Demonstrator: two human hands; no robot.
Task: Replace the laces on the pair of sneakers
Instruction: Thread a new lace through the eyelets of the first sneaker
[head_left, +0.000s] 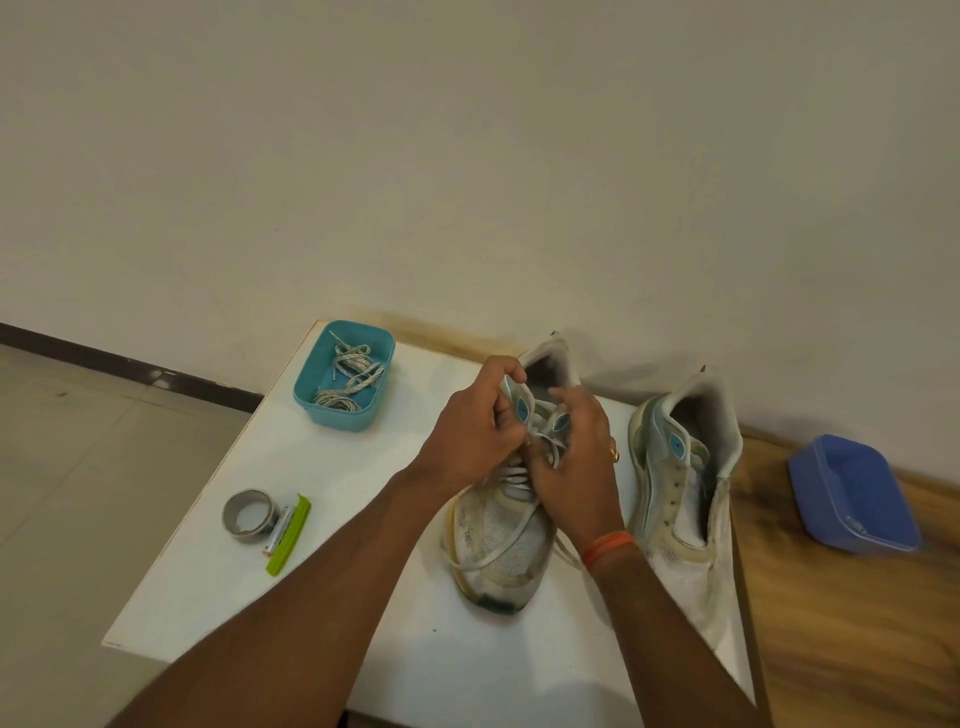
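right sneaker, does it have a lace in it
No, the right sneaker shows bare eyelets, while both hands work the lace on the left sneaker.

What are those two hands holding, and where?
Both the left hand and right hand pinch the white lace at the left sneaker's top eyelets.

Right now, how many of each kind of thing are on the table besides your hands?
Sneakers: 2, laced sneaker, unlaced sneaker
Tubs: 2, teal tub holding laces, blue tub
Tape rolls: 1, tape roll
Green cutters: 1, green cutter
Total: 6
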